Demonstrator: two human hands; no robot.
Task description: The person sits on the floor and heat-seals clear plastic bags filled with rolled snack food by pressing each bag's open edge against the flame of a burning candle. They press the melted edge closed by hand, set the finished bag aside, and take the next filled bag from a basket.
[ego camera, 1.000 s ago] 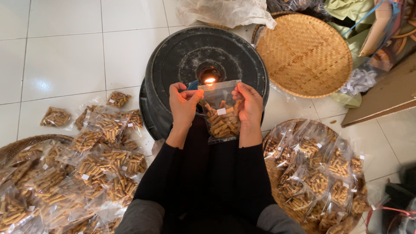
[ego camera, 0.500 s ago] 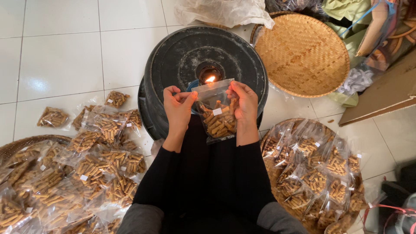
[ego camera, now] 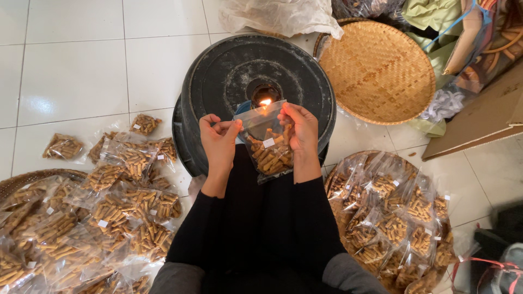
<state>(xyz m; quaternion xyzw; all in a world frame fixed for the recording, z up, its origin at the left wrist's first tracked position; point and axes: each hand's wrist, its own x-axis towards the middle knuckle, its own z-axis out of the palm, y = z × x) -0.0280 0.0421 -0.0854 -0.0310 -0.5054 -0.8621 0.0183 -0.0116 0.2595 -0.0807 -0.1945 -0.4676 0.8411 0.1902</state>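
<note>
Both hands hold one clear plastic snack bag (ego camera: 268, 148) filled with brown stick-shaped snacks. My left hand (ego camera: 219, 140) pinches its upper left corner and my right hand (ego camera: 298, 130) grips its upper right edge. The bag's top edge sits right at a small flame (ego camera: 265, 102), which burns in the centre hole of a round black upturned tub (ego camera: 218, 81). Black sleeves cover both forearms.
Many filled snack bags (ego camera: 117, 212) lie heaped on the floor and on a woven tray at the left. More filled bags (ego camera: 395, 218) fill a tray at the right. A bare round woven tray (ego camera: 376, 71) lies behind, next to plastic sheeting (ego camera: 278, 16) and cardboard (ego camera: 485, 117).
The bag has shifted slightly so its top edge meets the flame. My hands have moved a little along its upper corners.
</note>
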